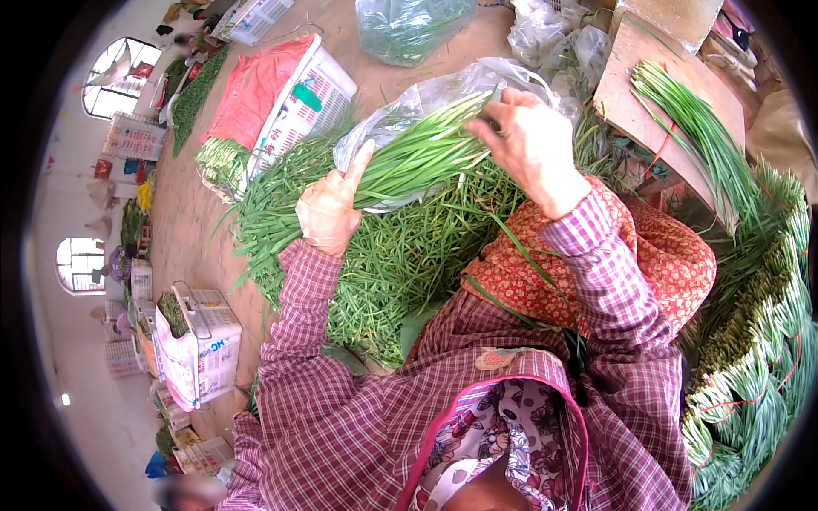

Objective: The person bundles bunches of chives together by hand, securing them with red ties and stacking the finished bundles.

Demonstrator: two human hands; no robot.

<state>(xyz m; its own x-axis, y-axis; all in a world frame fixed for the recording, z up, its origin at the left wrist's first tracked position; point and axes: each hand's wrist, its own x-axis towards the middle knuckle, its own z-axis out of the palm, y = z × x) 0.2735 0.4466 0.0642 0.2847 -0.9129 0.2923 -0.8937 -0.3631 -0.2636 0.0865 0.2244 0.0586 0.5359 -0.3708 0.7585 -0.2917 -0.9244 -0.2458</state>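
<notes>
My left hand (pixel 328 209) is wrapped round a loose bunch of garlic chives (pixel 417 157), its forefinger stretched along the stems. The pale cut ends point up and right, while the green leaves trail off to the lower left. At those pale ends is my right hand (pixel 530 145), thumb and fingertips drawn together; whether a stem is pinched between them is too small to make out. Beneath the bunch spreads a big heap of loose green leaves (pixel 409 255) in front of my lap. A clear plastic bag (pixel 426 94) lies just behind the bunch.
To the right, a tied bunch of chives (pixel 694 119) rests on a wooden board (pixel 626 94). Many bundled chives (pixel 750 383) are stacked at the lower right. A white crate (pixel 311 102) with red cloth stands at the far left, another crate (pixel 213 341) nearer. A filled plastic bag (pixel 411 30) sits farther back.
</notes>
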